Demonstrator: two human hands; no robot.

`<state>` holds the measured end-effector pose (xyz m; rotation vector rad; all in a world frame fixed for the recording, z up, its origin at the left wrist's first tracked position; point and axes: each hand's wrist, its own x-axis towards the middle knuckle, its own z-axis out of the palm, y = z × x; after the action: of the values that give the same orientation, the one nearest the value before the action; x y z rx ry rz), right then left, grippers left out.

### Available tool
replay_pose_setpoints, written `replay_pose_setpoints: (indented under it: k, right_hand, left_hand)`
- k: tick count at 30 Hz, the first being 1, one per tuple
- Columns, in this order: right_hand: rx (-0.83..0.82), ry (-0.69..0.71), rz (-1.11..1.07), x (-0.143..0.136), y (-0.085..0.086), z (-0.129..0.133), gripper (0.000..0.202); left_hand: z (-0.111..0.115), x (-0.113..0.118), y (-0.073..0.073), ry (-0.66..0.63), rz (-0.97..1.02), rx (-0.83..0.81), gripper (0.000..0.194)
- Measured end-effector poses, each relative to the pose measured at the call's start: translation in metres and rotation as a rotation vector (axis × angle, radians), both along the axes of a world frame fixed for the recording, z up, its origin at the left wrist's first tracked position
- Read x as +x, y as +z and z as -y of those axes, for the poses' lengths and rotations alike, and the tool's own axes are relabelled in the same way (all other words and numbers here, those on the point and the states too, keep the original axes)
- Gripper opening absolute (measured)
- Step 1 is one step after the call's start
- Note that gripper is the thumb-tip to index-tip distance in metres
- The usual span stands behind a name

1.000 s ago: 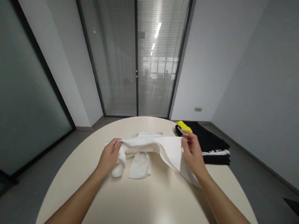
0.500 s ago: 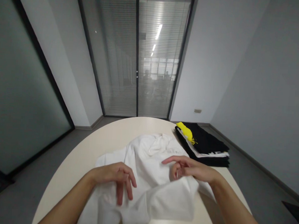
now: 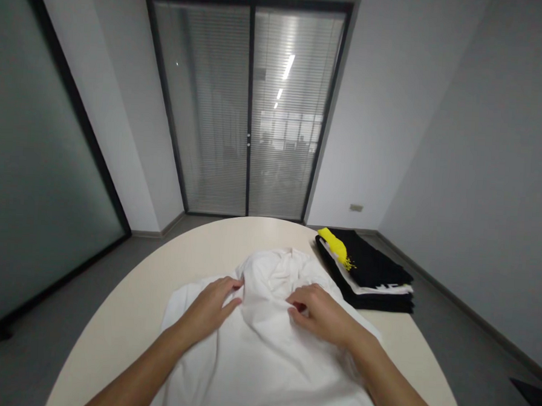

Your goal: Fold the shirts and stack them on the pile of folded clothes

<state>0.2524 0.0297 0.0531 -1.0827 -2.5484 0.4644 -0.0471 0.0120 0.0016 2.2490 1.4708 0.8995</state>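
A white cloth garment [image 3: 263, 360] lies spread over the near part of the pale round table [image 3: 129, 317], bunched and wrinkled toward its far end. On its left side rests my left hand [image 3: 211, 306], thumb and fingers apart, touching the fabric. My right hand [image 3: 317, 312] is on the right side of the bunched part, fingers curved and thumb apart from them, also touching the cloth. No fabric is plainly gripped in either hand.
A stack of folded black and white clothes [image 3: 372, 263] with a yellow print sits at the table's right edge. Beyond the table are a glass door with blinds [image 3: 248, 111] and grey walls.
Both hands have moved forward to the bunched part of the garment. The near part of the cloth, folded and loose before, now lies spread toward me. The view has shifted slightly.
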Motion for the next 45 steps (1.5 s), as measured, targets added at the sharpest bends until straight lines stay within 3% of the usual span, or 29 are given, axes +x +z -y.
replay_pose_setpoints:
  k: [3, 7, 9, 11, 13, 14, 16, 18, 21, 23, 26, 28, 31, 34, 36, 40, 45]
  right_hand:
    - [-0.11, 0.094, -0.034, 0.002, -0.001, 0.002, 0.009]
    - [-0.423, 0.158, -0.097, 0.01, -0.002, 0.001, 0.022]
    - [-0.492, 0.151, -0.112, 0.012, 0.001, 0.001, 0.03]
    - [-0.386, 0.086, -0.151, 0.012, 0.005, 0.002, 0.032]
    - [-0.163, 0.02, -0.217, 0.009, 0.009, 0.003, 0.017]
    - [-0.065, 0.016, -0.239, 0.008, 0.009, 0.003, 0.021]
    - [0.047, 0.067, -0.226, 0.007, 0.007, 0.002, 0.056]
    - [0.06, 0.119, -0.161, 0.006, 0.003, -0.001, 0.065]
    - [0.043, 0.12, -0.121, 0.006, -0.003, -0.004, 0.037]
    - [0.03, 0.118, -0.131, 0.006, -0.004, -0.005, 0.018]
    - [0.011, 0.156, -0.145, 0.004, -0.003, -0.004, 0.004]
    - [-0.012, 0.135, -0.141, 0.002, -0.002, -0.003, 0.016]
    - [-0.107, -0.027, -0.163, 0.0, -0.004, -0.003, 0.021]
    - [-0.161, -0.095, -0.167, -0.002, -0.007, -0.003, 0.034]
    - [-0.13, -0.077, -0.117, -0.003, -0.008, -0.003, 0.031]
    - [-0.052, -0.1, -0.083, -0.006, -0.006, -0.001, 0.026]
    - [-0.058, -0.225, -0.285, -0.015, -0.009, 0.001, 0.032]
  left_hand:
    - [0.003, 0.006, 0.011, 0.001, 0.03, 0.076, 0.017]
    - [0.008, 0.011, 0.019, -0.066, 0.122, 0.199, 0.016]
    - [0.013, 0.013, 0.023, -0.131, 0.15, 0.187, 0.017]
    - [0.02, 0.016, 0.028, -0.208, 0.122, 0.117, 0.019]
    - [0.027, 0.022, 0.035, -0.286, 0.043, 0.066, 0.022]
    - [0.031, 0.025, 0.038, -0.32, -0.005, 0.056, 0.022]
    - [0.04, 0.034, 0.043, -0.377, -0.1, 0.027, 0.02]
    - [0.047, 0.042, 0.045, -0.434, -0.175, -0.032, 0.018]
    - [0.054, 0.051, 0.044, -0.508, -0.195, -0.108, 0.015]
    - [0.052, 0.051, 0.041, -0.48, -0.149, -0.102, 0.015]
    - [0.042, 0.045, 0.032, -0.304, -0.094, 0.021, 0.031]
    - [0.034, 0.038, 0.024, -0.185, -0.108, 0.093, 0.043]
    - [0.027, 0.032, 0.015, -0.122, -0.156, 0.07, 0.053]
    - [0.028, 0.034, 0.016, -0.132, -0.193, 0.028, 0.045]
    - [0.032, 0.038, 0.022, -0.15, -0.184, -0.006, 0.038]
    - [0.034, 0.043, 0.03, -0.119, -0.006, -0.104, 0.034]
    - [0.025, 0.036, 0.019, 0.078, 0.116, -0.202, 0.054]
